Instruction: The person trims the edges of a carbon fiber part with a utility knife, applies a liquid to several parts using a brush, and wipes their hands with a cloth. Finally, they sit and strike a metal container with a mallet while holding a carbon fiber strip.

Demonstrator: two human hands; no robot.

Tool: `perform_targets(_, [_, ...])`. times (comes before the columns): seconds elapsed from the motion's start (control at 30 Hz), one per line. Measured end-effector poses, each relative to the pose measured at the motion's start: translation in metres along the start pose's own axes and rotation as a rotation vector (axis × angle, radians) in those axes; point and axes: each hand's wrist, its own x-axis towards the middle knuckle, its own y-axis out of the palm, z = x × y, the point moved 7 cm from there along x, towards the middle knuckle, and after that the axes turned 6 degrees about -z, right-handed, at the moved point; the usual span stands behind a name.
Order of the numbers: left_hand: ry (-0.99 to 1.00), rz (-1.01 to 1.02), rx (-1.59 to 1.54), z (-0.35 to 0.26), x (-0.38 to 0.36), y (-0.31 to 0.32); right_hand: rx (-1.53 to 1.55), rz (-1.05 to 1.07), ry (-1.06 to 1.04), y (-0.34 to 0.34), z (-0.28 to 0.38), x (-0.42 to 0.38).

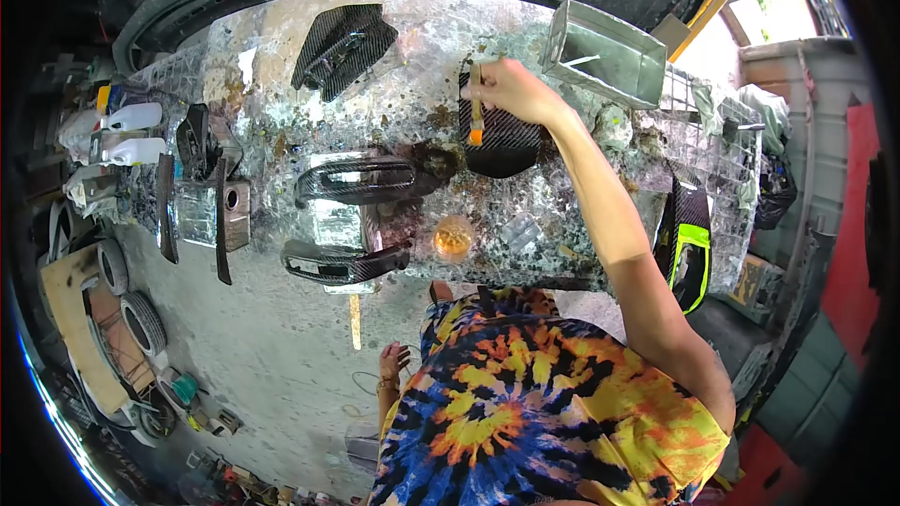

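Observation:
My right hand [511,91] is closed round a small brush [476,122] with an orange end. It holds the brush over a dark carbon-fibre panel [503,152] lying on the stained workbench [427,37]. Down by my left side, away from the bench, my left hand [392,361] hangs with loosely bent, parted fingers and nothing in it. A clear cup of amber liquid [453,237] stands on the bench nearer my body. Left of the cup, two long carbon-fibre frames [356,180] rest on supports near the bench's front edge.
A finned carbon-fibre piece [343,49] lies at the back. The metal tray [607,54] stands back right, and a black and neon-green part [691,248] sits at the right edge. White bottles [133,117] and narrow dark strips [223,220] are left. Tyres [142,323] lie on the floor.

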Motion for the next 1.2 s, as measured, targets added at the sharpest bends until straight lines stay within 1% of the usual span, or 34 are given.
perform_targets(0.03, [-0.002, -0.002, -0.003, -0.005, -0.001, -0.002, 0.005, -0.052, -0.057, -0.004, 0.001, 0.010])
perform_targets(0.07, [0.037, -0.012, -0.015, -0.013, -0.001, -0.005, 0.010, -0.104, -0.117, -0.009, 0.001, 0.020])
perform_targets(0.13, [0.088, -0.042, -0.010, -0.021, 0.000, -0.009, 0.002, -0.093, -0.098, -0.013, -0.004, 0.036])
perform_targets(0.23, [0.067, -0.060, -0.005, -0.019, -0.002, -0.014, -0.007, -0.085, -0.074, -0.020, -0.018, 0.062])
perform_targets(0.3, [0.049, -0.083, -0.017, -0.011, -0.004, -0.015, -0.057, -0.145, -0.064, -0.027, -0.029, 0.076])
perform_targets(0.33, [0.030, -0.070, -0.032, -0.007, -0.005, -0.013, 0.062, -0.169, -0.073, -0.031, -0.032, 0.081])
perform_targets(0.37, [0.008, -0.058, -0.044, -0.002, -0.005, -0.011, 0.063, -0.171, -0.072, -0.035, -0.036, 0.086])
perform_targets(0.43, [-0.008, -0.045, -0.023, 0.002, -0.006, -0.009, -0.190, -0.448, -0.098, -0.059, -0.042, 0.081])
perform_targets(0.47, [-0.017, -0.036, -0.035, 0.004, -0.007, -0.007, -0.134, -0.423, -0.148, -0.063, -0.029, 0.067])
perform_targets(0.5, [-0.029, -0.026, -0.048, 0.006, -0.009, -0.005, -0.104, -0.341, -0.132, -0.064, -0.020, 0.045])
perform_targets(0.57, [-0.055, -0.034, -0.044, 0.009, -0.010, -0.002, 0.183, -0.109, -0.011, -0.050, -0.001, -0.002])
perform_targets(0.63, [-0.033, 0.043, -0.035, 0.009, -0.003, 0.004, 0.241, 0.017, 0.070, -0.031, -0.006, -0.026])
perform_targets(0.67, [-0.030, 0.053, 0.015, 0.006, 0.000, 0.006, 0.164, 0.058, 0.079, -0.027, -0.010, -0.027])
perform_targets(0.7, [-0.028, 0.056, 0.021, 0.001, 0.003, 0.006, 0.164, 0.051, 0.082, -0.025, -0.013, -0.023])
perform_targets(0.77, [-0.014, 0.024, 0.042, -0.013, 0.003, 0.000, 0.074, -0.093, 0.054, -0.033, -0.017, -0.006])
perform_targets(0.8, [0.052, 0.008, 0.058, -0.022, 0.003, -0.003, 0.012, -0.111, 0.007, -0.039, -0.014, 0.003])
perform_targets(0.83, [0.057, 0.004, 0.058, -0.027, 0.005, -0.004, 0.015, -0.113, 0.002, -0.042, -0.022, 0.015])
perform_targets(0.9, [0.053, -0.017, 0.043, -0.037, 0.003, -0.011, -0.018, -0.205, -0.068, -0.052, -0.040, 0.040])
perform_targets(0.93, [0.060, -0.028, 0.050, -0.040, 0.000, -0.013, -0.101, -0.202, -0.061, -0.057, -0.046, 0.051])
perform_targets(0.97, [0.061, -0.031, 0.056, -0.040, 0.000, -0.015, -0.096, -0.206, -0.058, -0.058, -0.056, 0.060])
perform_targets(1.0, [0.056, -0.031, 0.046, -0.038, 0.000, -0.017, -0.122, -0.352, -0.114, -0.066, -0.062, 0.065])
perform_targets(1.03, [0.049, -0.028, 0.036, -0.035, -0.001, -0.019, -0.149, -0.499, -0.168, -0.076, -0.054, 0.059])
perform_targets(1.07, [0.038, -0.037, 0.014, -0.030, -0.001, -0.019, -0.214, -0.568, -0.215, -0.083, -0.048, 0.050])
perform_targets(1.1, [0.035, -0.033, 0.020, -0.026, -0.002, -0.018, -0.218, -0.569, -0.208, -0.090, -0.049, 0.035])
perform_targets(1.17, [-0.048, -0.042, 0.036, -0.014, -0.006, -0.012, 0.036, -0.289, -0.001, -0.078, -0.028, -0.012])
perform_targets(1.2, [-0.036, 0.025, 0.005, -0.003, -0.002, -0.009, 0.136, -0.195, 0.041, -0.067, -0.024, -0.028])
